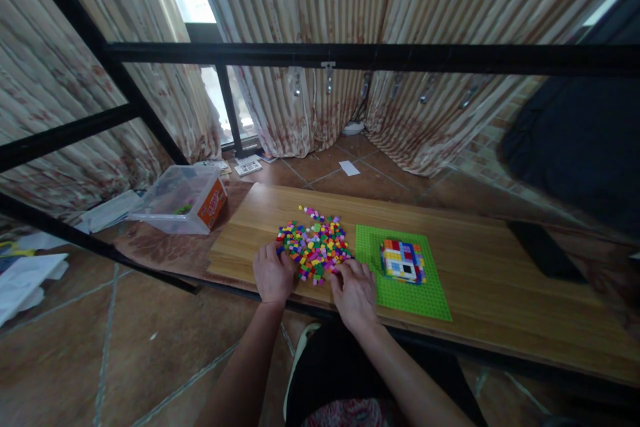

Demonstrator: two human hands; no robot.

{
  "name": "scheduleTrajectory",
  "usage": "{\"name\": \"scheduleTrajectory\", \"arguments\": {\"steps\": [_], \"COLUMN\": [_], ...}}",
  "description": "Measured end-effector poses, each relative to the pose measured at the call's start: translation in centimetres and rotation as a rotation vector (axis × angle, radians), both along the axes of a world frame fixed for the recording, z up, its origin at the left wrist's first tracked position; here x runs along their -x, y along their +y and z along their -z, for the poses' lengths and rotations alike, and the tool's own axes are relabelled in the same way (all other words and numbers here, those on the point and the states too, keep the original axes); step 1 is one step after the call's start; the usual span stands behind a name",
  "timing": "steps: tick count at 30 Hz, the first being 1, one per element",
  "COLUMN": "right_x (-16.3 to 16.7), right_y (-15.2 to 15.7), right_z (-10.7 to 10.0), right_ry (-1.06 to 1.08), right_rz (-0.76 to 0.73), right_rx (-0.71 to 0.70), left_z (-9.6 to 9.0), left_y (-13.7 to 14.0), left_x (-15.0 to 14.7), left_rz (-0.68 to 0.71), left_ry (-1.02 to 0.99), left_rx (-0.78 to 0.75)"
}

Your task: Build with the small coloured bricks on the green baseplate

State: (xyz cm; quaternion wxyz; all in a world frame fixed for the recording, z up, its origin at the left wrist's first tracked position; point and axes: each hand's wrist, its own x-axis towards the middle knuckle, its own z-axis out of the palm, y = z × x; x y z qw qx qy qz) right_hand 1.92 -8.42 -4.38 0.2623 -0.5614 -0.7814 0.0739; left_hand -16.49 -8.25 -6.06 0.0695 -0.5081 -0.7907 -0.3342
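Note:
A loose pile of small colourful toy bricks (317, 247) lies on a wooden board. At its left edge is my left hand (274, 272), palm down, with bent fingers a little apart, touching the nearest bricks. My right hand (354, 290) rests at the pile's near right edge. Its thumb and fingertips come together among the bricks; whatever may be between them is too small to make out. Just right of that hand lies a green studded baseplate (367, 247). On the baseplate stands a low, blocky brick build (401, 261) in white, red, yellow, blue and orange.
A clear plastic box (173, 203) with an orange label and a few green pieces stands left of the wooden board (480, 267). Toward the board's right end lies a dark flat object (545, 250). A black metal bar (380, 57) crosses in front of the curtains (310, 7).

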Motion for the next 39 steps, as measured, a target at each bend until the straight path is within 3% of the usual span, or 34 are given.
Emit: {"name": "scheduleTrajectory", "arguments": {"steps": [4, 7, 11, 16, 20, 24, 28, 34, 39], "right_x": [-0.7, -1.6, -2.6, -3.0, -3.8, -5.8, -8.6, -11.7, -12.7], "right_y": [-0.1, -0.5, -2.0, -4.9, -6.5, -7.4, -7.8, -7.5, -7.7], "right_z": [-0.2, -1.1, -2.9, -4.6, -4.7, -5.0, -5.5, -5.1, -5.3], "right_ry": [0.119, 0.269, 0.502, 0.719, 0.787, 0.792, 0.834, 1.068, 1.309], "right_rz": [0.017, 0.024, 0.003, 0.054, 0.104, 0.048, 0.03, -0.059, 0.004], "right_rx": [0.012, 0.032, 0.107, 0.215, 0.163, 0.154, 0.235, 0.518, 0.633], "left_z": [0.1, -0.4, -2.6, -6.4, -7.5, -7.1, -7.1, -8.6, -8.8], "left_y": [-0.1, -1.2, -3.8, -7.0, -8.0, -7.9, -8.3, -9.4, -9.7], "left_x": [0.5, 0.5, -3.0, -10.6, -13.5, -14.1, -15.2, -16.6, -17.9], "left_rz": [0.026, 0.069, 0.078, 0.42, 0.457, 0.474, 0.574, 0.722, 0.736], "left_ry": [-0.064, -0.131, -0.362, -1.197, -1.486, -1.458, -1.247, -0.876, -0.885], "left_rx": [-0.069, -0.205, -0.317, 0.046, 0.134, 0.155, 0.253, 0.411, 0.398]}}
